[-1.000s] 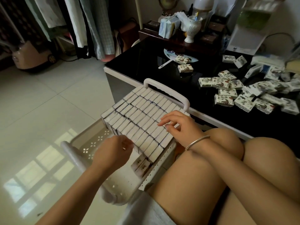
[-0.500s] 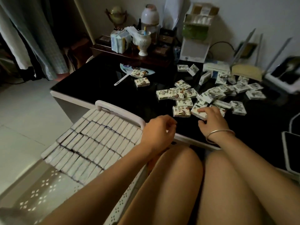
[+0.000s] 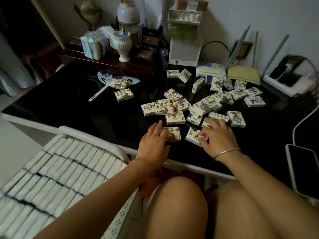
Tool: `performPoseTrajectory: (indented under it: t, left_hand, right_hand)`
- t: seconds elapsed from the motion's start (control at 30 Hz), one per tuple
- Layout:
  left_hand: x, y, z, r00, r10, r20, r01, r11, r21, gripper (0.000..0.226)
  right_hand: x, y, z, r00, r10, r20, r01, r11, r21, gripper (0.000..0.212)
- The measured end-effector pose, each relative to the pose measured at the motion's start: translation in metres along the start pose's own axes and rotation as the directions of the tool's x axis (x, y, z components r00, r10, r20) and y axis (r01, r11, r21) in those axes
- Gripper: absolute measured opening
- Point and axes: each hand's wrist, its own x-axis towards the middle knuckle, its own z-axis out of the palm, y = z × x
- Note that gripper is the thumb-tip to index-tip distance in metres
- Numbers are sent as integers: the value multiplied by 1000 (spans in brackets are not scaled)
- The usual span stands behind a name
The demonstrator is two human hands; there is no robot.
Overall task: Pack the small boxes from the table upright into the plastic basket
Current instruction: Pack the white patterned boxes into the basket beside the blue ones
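Since half a second ago, the left hand (image 3: 153,144) has been brought forward from above the basket's corner onto the table, and the right hand (image 3: 220,135) has been drawn back from the heap toward the near edge. The left hand is held palm down with its fingers straight and close together, laid flat over the left end of a small box (image 3: 173,134) lying face up at the lower middle of the frame. The right hand is arched, with bent fingertips set on a second small box (image 3: 192,137) just beside the first; whether that box is gripped or only pressed cannot be told. A metal bangle (image 3: 226,152) is worn at the right wrist. The loose small boxes (image 3: 172,107) are scattered flat and overlapping across the black table (image 3: 69,104), from the centre of the frame to the upper right. At lower left the white plastic basket (image 3: 95,138) is seen, its handle against the table edge, and several rows of packed boxes (image 3: 60,169) stand upright in it, side by side, white edges upward. A hand fan (image 3: 119,78) lies at upper centre left with two boxes beside it, and a phone (image 3: 302,169) lies screen up at the right edge.
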Motion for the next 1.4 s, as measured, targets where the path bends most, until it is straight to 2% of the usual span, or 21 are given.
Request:
performPoseTrajectory:
  t: [0.03,0.1,0.2,0.3,0.37,0.5,0.63,0.73,0.8,0.9,1.03,1.1,1.23,1.4]
  left_hand:
    - [-1,0,-1,999,-6,-51,5,1000,-13,51]
    - [1,0,1,992,-24,-122,20,999,-31,55]
    - [8,-3,8,986,-122,-117,115,991,-65,75]
    - [16,-5,12,980,-176,-97,166,981,-102,72]
    - [18,-6,10,979,-175,-108,156,974,-165,65]
    - [11,-11,-3,976,-194,-102,144,918,-369,60]
    - [-9,-13,-27,971,-149,-189,54,900,-432,63]
    - [-33,-17,-52,961,-111,-252,-14,895,-445,63]
    - [-54,-22,-68,954,-92,-287,-45,899,-436,64]
    - [-91,-34,-97,942,-70,-327,-61,926,-373,66]
    - [-154,-66,-134,923,-126,-364,17,958,-288,63]
    - [-181,-85,-142,919,-191,-344,83,949,-303,62]
    - [-238,-124,-147,893,-333,-303,227,914,-336,63]
    - [-288,-154,-145,917,-333,-218,277,927,-252,69]
  right_hand:
    - [-1,1,1,999,-13,-31,14,1000,28,27]
    - [-2,3,3,1000,-9,-17,10,999,52,39]
    - [0,2,3,999,24,48,-27,998,65,68]
    - [4,0,5,992,13,128,-9,999,-35,77]
    - [6,0,9,984,20,176,-22,1000,12,73]
    - [5,2,8,983,36,181,-90,949,301,69]
    - [-3,-16,-3,990,64,124,-128,768,628,75]
    - [-12,-39,-18,996,42,75,-85,640,764,79]
    - [-19,-61,-28,999,20,43,-46,588,808,79]
    - [-30,-106,-37,999,-54,-6,34,537,843,68]
    - [-52,-175,-43,977,-214,6,101,487,868,55]
    - [-64,-203,-43,966,-258,10,114,459,881,50]
    - [-90,-253,-39,958,-284,-42,176,462,869,48]
    - [-129,-296,-37,925,-376,-58,249,483,839,44]
